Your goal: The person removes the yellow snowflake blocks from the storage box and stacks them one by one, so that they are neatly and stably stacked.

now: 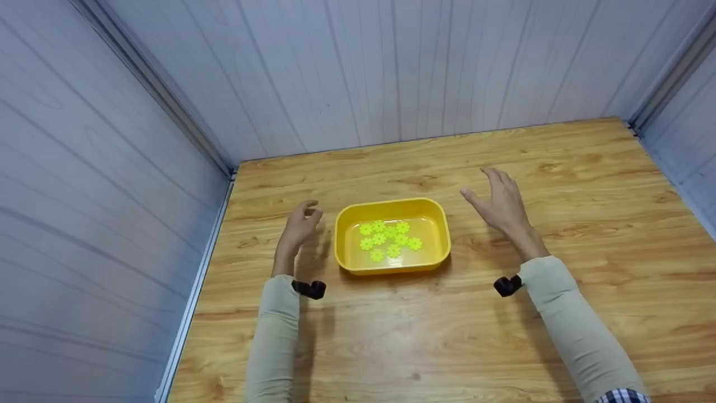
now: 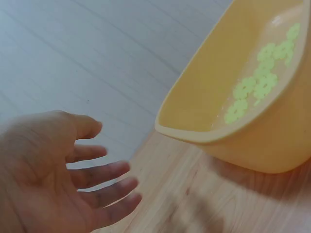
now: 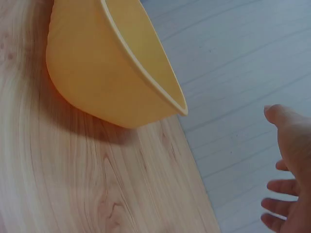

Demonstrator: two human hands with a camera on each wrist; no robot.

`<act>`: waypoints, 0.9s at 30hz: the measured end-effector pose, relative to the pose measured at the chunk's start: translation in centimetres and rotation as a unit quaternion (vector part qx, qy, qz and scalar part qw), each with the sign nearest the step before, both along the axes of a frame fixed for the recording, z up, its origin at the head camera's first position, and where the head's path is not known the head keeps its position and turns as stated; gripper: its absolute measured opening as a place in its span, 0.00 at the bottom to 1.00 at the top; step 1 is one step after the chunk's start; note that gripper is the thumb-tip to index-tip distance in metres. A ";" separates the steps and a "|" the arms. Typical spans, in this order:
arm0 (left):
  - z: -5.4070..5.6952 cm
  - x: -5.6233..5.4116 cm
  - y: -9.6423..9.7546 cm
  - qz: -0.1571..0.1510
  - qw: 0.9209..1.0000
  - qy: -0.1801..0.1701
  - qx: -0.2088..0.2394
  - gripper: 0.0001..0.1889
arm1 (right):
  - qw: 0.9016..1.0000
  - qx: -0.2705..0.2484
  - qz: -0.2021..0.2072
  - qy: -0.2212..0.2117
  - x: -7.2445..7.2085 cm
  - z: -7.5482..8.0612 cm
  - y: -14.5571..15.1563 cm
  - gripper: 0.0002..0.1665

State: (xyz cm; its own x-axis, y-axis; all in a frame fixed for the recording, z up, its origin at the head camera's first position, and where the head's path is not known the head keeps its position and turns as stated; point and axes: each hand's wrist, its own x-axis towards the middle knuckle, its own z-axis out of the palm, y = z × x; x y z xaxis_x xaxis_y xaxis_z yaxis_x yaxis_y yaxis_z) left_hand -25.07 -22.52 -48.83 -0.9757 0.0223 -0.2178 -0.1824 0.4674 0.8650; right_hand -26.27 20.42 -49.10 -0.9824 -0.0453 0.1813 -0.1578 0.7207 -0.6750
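Observation:
A yellow plastic basin (image 1: 391,271) stands on the wooden table, with several bright yellow-green flower-shaped pieces (image 1: 394,250) lying flat on its bottom. To its left hovers my left hand (image 1: 301,228), fingers loosely bent and holding nothing. The left wrist view shows that hand (image 2: 53,174) apart from the basin's corner (image 2: 184,137). On the other side, my right hand (image 1: 503,207) is spread with thumb and fingers apart, also holding nothing. In the right wrist view, a gap separates the right hand (image 3: 291,165) from the basin wall (image 3: 97,63); the flower pieces are hidden there.
The wood-grain table (image 1: 414,341) extends around the basin. A pale panelled wall (image 1: 363,73) rises behind it, with side walls at left (image 1: 84,224) and right (image 1: 688,134). Small black cameras sit on the left wrist (image 1: 310,289) and right wrist (image 1: 508,286).

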 end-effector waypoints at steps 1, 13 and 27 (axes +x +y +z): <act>0.0 0.0 0.0 -0.005 1.000 -0.012 0.012 0.27 | 1.000 -0.018 0.007 0.001 0.0 -0.1 -0.2 0.47; -0.5 0.5 1.2 -0.046 0.987 -0.124 0.086 0.25 | 0.983 -0.162 0.082 -0.008 0.4 -0.5 -2.3 0.38; -0.9 0.3 1.9 -0.056 0.991 -0.115 0.046 0.22 | 0.962 -0.225 0.140 -0.074 1.4 -0.2 -5.6 0.34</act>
